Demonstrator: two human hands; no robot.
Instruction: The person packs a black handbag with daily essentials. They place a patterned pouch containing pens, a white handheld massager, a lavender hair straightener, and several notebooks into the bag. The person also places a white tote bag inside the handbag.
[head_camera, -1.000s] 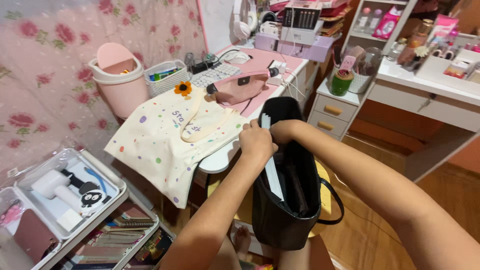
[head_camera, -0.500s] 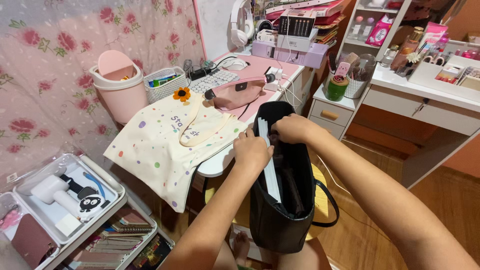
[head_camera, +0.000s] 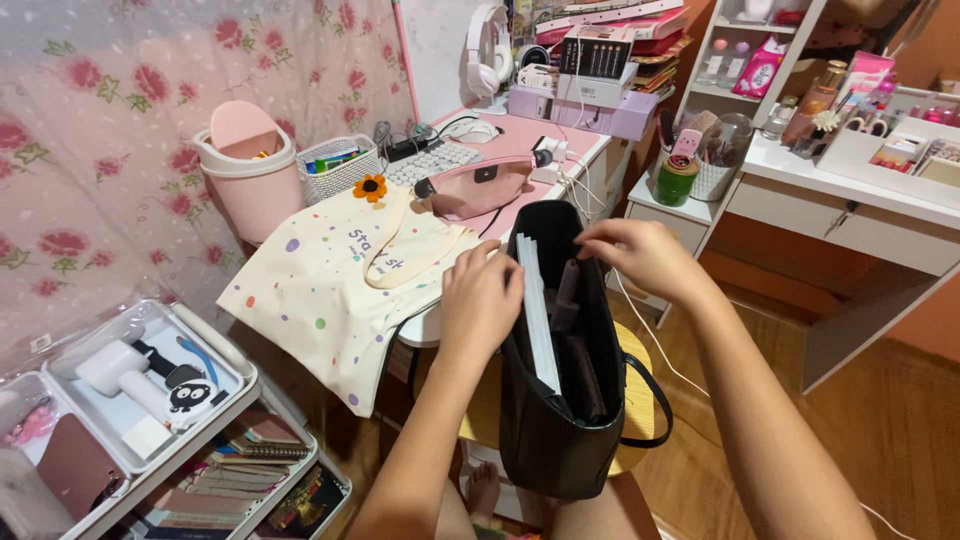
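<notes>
A black handbag (head_camera: 556, 430) stands open on a round wooden stool (head_camera: 640, 400) in front of me. A flat white slab (head_camera: 537, 310) stands on edge inside it, against the left wall. My left hand (head_camera: 482, 302) grips the bag's left rim next to that slab. My right hand (head_camera: 645, 255) hovers over the bag's right rim with fingers spread, holding nothing. Dark inner pockets (head_camera: 575, 340) show between the hands.
A cream dotted tote bag (head_camera: 340, 280) lies on the pink desk (head_camera: 520, 120), with a pink pouch (head_camera: 478, 185), keyboard (head_camera: 430, 155) and pink bin (head_camera: 250, 175) behind. A white shelf cart (head_camera: 150, 390) stands left; a drawer unit (head_camera: 680, 210) and white vanity (head_camera: 850, 180) right.
My right hand has let go of the white slab and lifted to the right, its fingers spreading. The slab now rests inside the bag. My left hand stays on the rim.
</notes>
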